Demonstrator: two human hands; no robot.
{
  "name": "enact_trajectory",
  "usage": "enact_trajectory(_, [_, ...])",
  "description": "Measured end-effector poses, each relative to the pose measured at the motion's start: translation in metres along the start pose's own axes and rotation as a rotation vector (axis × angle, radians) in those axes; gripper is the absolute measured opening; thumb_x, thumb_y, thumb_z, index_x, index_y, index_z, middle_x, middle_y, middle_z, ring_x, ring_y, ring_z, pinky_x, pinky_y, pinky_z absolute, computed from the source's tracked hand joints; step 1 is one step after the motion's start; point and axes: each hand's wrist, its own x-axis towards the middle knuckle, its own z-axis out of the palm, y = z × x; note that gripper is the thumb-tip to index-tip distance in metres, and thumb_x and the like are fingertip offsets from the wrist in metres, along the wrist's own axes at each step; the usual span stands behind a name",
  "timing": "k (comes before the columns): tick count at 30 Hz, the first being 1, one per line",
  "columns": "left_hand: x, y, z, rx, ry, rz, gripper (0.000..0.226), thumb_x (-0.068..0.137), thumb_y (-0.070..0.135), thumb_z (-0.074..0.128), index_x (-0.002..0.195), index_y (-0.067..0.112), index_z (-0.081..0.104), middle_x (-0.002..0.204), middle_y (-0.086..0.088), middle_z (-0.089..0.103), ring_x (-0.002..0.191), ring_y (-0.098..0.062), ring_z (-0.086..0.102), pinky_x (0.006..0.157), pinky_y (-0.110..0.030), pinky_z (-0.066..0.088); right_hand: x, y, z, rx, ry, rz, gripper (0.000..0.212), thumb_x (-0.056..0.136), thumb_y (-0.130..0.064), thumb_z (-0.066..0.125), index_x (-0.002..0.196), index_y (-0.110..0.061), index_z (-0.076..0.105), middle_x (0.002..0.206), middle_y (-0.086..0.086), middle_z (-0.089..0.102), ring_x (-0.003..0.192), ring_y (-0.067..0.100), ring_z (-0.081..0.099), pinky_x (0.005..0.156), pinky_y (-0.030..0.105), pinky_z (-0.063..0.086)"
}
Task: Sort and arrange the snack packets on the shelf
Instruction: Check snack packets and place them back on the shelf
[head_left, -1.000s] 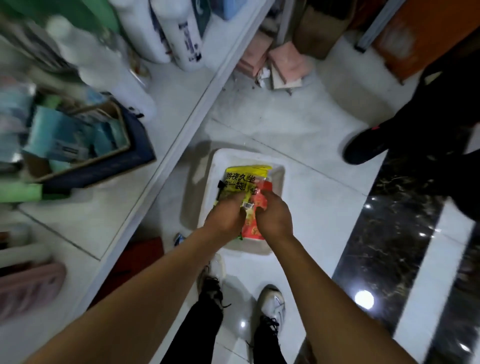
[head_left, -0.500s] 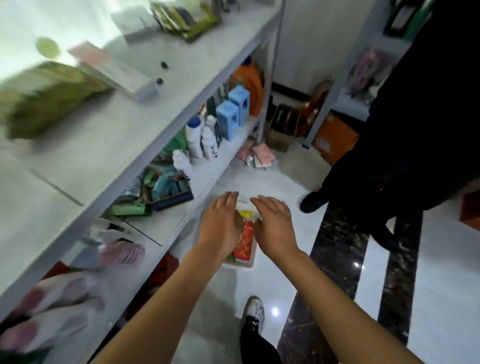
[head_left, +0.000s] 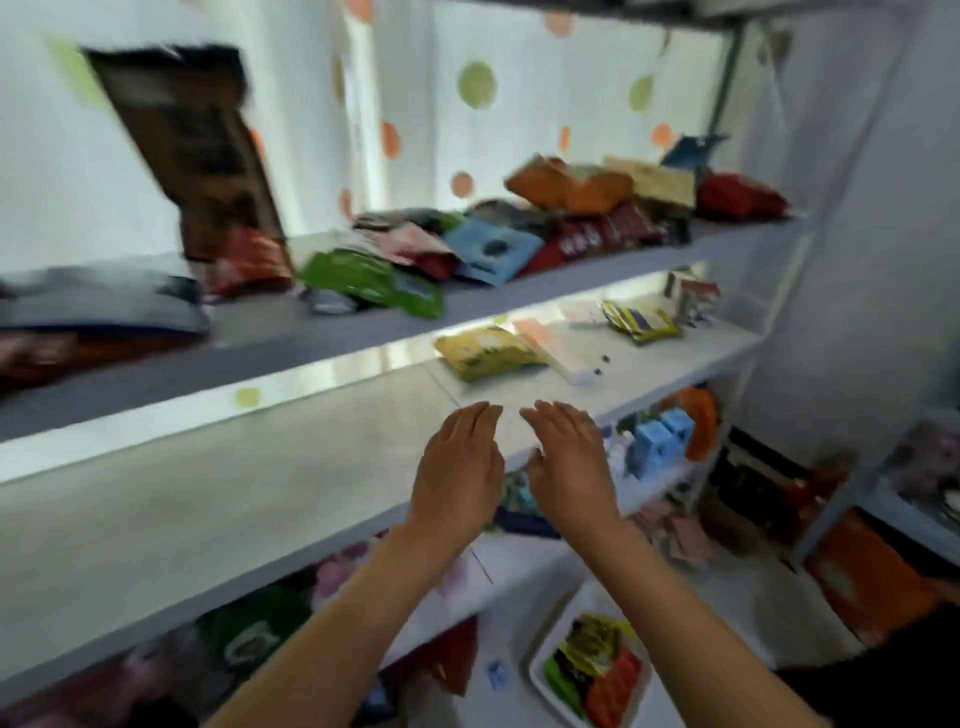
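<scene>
My left hand (head_left: 460, 467) and my right hand (head_left: 569, 462) are raised side by side in front of the white middle shelf (head_left: 208, 493), palms down, fingers apart, holding nothing. A yellow snack packet (head_left: 485, 352) lies on that shelf just beyond my fingertips, and a yellow-and-blue packet (head_left: 641, 321) lies farther right. The upper shelf (head_left: 363, 327) carries a loose pile of several packets: green (head_left: 363, 280), blue (head_left: 491, 252), dark red (head_left: 602, 234), orange (head_left: 569, 186). On the floor a white tray (head_left: 540, 670) holds yellow, green and red packets (head_left: 597, 665).
A tall brown box (head_left: 192, 150) leans on the upper shelf at left. Blue containers (head_left: 660, 441) and an orange bottle (head_left: 701, 421) stand on the lower shelf. An orange box (head_left: 862, 577) and another rack stand at right. The frame is motion-blurred.
My view has swung up from the floor tray to the shelves. Both hands let go of the packets in the tray and rose, open, to the middle shelf.
</scene>
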Motion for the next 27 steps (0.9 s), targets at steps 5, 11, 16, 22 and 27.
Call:
enact_trajectory(5, [-0.026, -0.044, -0.107, 0.066, 0.210, -0.122, 0.044, 0.092, 0.008, 0.051, 0.136, 0.009, 0.050, 0.137, -0.010, 0.053, 0.128, -0.027, 0.047, 0.104, -0.036, 0.040, 0.043, -0.113, 0.005, 0.100, 0.048, -0.217, 0.056, 0.067, 0.006, 0.067, 0.122, -0.008, 0.065, 0.123, 0.015, 0.065, 0.117, 0.037, 0.058, 0.105, 0.049, 0.042])
enact_trajectory(11, [-0.038, -0.078, -0.174, 0.148, 0.317, -0.231, 0.044, 0.094, 0.007, 0.052, 0.137, 0.011, 0.050, 0.139, -0.009, 0.052, 0.130, -0.027, 0.045, 0.106, -0.035, 0.037, 0.079, -0.194, 0.008, 0.206, 0.054, -0.331, 0.056, 0.067, 0.009, 0.067, 0.121, -0.005, 0.066, 0.124, 0.016, 0.065, 0.119, 0.037, 0.057, 0.106, 0.044, 0.039])
enact_trajectory(16, [-0.021, -0.087, -0.189, 0.169, 0.325, -0.276, 0.044, 0.097, 0.012, 0.048, 0.140, 0.015, 0.045, 0.144, -0.006, 0.047, 0.133, -0.021, 0.040, 0.108, -0.030, 0.032, 0.120, -0.202, 0.012, 0.211, -0.028, -0.341, 0.060, 0.067, 0.006, 0.058, 0.125, -0.006, 0.064, 0.130, 0.014, 0.062, 0.125, 0.035, 0.051, 0.110, 0.045, 0.036])
enact_trajectory(22, [0.016, -0.092, -0.191, 0.184, 0.326, -0.351, 0.045, 0.097, 0.015, 0.046, 0.142, 0.017, 0.042, 0.146, -0.004, 0.045, 0.133, -0.020, 0.040, 0.105, -0.032, 0.035, 0.168, -0.192, 0.017, 0.191, -0.036, -0.352, 0.050, 0.071, 0.002, 0.056, 0.119, -0.009, 0.066, 0.127, 0.012, 0.063, 0.124, 0.035, 0.052, 0.109, 0.044, 0.036])
enact_trajectory(27, [0.043, -0.104, -0.188, 0.221, 0.327, -0.391, 0.046, 0.097, 0.017, 0.045, 0.143, 0.016, 0.041, 0.146, -0.005, 0.045, 0.133, -0.021, 0.040, 0.106, -0.033, 0.036, 0.196, -0.187, 0.023, 0.165, -0.123, -0.369, 0.050, 0.083, -0.009, 0.060, 0.133, -0.012, 0.057, 0.141, 0.009, 0.054, 0.135, 0.030, 0.041, 0.117, 0.041, 0.026])
